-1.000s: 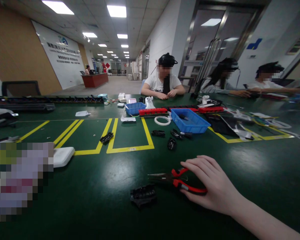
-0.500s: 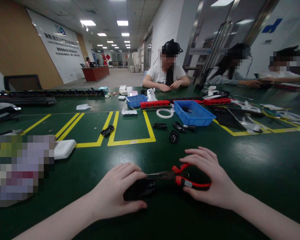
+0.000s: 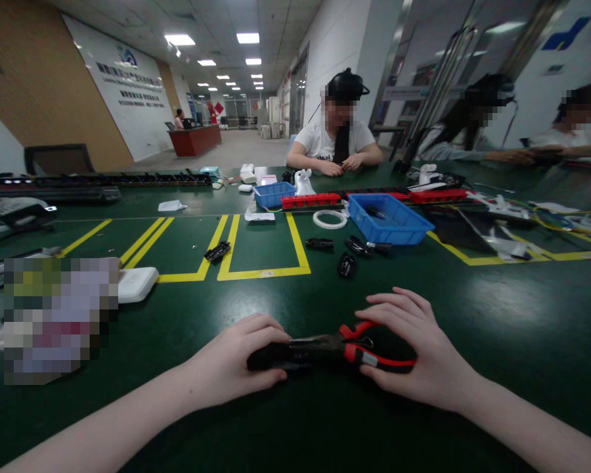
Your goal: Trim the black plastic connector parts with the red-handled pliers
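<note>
My left hand [image 3: 236,351] is curled around a dark black part [image 3: 272,357], its thumb below and fingers on top. The part is too dark to make out its kind. In my right hand [image 3: 431,358] are needle-nose pliers [image 3: 331,342] with red and black handles, which stand spread apart between thumb and fingers. Their jaws point left and reach the black part beside my left fingertips; whether they grip it I cannot tell. Beyond my hands lie several small black pieces, among them one nearby [image 3: 347,265] and one on the yellow tape [image 3: 218,251].
A blue bin [image 3: 391,226] and a smaller blue tray [image 3: 274,196] stand beyond, near red strips [image 3: 310,202] and a white ring of tape [image 3: 329,220]. At left lie a white box [image 3: 136,285] and a blurred-out item. A person [image 3: 335,141] sits opposite; others sit at right.
My left thumb has risen closer to the fingers, closing on the black part, which now sits flatter. The pliers have barely moved. The whole view has shifted slightly.
</note>
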Demonstrator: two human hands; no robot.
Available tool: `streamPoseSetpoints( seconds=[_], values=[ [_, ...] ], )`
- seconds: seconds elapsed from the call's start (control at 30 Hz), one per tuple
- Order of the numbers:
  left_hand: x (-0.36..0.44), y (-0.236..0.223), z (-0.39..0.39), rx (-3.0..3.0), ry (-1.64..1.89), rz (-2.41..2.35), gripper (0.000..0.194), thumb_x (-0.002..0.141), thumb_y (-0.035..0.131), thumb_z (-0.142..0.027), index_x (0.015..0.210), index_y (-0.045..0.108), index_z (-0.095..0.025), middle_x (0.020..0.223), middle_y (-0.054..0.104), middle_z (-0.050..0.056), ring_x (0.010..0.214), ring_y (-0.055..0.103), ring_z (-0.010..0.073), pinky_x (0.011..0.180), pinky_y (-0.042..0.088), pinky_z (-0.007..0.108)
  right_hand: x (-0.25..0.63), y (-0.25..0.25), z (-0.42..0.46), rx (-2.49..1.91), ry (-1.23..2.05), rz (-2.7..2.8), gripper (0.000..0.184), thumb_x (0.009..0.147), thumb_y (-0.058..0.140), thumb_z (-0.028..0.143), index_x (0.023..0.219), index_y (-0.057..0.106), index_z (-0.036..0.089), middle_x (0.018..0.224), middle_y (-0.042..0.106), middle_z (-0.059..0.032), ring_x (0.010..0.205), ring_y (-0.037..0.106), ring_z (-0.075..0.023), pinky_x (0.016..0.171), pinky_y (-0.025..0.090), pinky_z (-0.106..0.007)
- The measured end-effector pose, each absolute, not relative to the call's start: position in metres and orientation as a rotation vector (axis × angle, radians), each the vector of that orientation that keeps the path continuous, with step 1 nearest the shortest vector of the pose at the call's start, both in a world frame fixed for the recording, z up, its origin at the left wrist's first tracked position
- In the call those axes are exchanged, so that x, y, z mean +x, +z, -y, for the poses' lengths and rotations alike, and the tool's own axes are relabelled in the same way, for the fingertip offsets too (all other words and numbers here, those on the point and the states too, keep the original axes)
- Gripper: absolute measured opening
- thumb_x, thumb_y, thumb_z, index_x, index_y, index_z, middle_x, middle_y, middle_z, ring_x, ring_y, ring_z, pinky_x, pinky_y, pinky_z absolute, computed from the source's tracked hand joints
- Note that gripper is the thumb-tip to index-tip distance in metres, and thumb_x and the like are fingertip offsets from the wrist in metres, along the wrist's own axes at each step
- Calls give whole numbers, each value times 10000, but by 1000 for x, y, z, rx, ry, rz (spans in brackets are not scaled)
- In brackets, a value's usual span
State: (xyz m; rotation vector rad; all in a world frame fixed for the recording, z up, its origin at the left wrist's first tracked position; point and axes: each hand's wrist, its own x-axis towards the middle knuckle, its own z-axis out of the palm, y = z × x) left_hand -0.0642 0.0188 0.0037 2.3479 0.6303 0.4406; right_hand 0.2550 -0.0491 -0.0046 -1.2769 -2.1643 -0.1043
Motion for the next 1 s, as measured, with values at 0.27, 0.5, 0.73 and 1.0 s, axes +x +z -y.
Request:
streamPoseSetpoints(
  seconds=[0.27, 0.5, 0.73, 1.0],
  values=[
    [-63, 11, -18, 2269, 423, -667, 307, 868, 696, -182, 1166, 633, -219, 1144, 635, 50, 1056, 608, 212, 928, 526, 388, 252, -4, 49, -1243, -135, 2188, 482, 748, 727, 389, 1193, 593, 264, 1082, 732, -67, 1122, 640, -310, 1104, 338, -579],
    [-63, 14, -19, 2183, 414, -689, 301, 837, 729, -149, 1120, 642, -203, 1138, 624, 37, 1045, 605, 201, 920, 513, 375, 247, -2, 49, -1225, -174, 2187, 429, 745, 728, 390, 1137, 612, 257, 1014, 730, -60, 1028, 665, -289, 1074, 373, -555],
    [-64, 10, -21, 2184, 426, -628, 311, 837, 721, -123, 1127, 650, -208, 1137, 617, 33, 1052, 593, 197, 921, 500, 361, 252, 0, 48, -1203, -213, 2272, 411, 760, 695, 424, 1111, 602, 231, 930, 721, -50, 857, 671, -247, 1035, 398, -527],
    [-65, 4, -25, 2199, 416, -568, 327, 851, 728, -182, 1164, 655, -235, 1157, 615, 36, 1061, 595, 204, 937, 501, 372, 261, -1, 45, -1061, -358, 2372, 495, 782, 682, 435, 1184, 581, 166, 927, 714, -83, 820, 669, -248, 969, 423, -501]
  ],
)
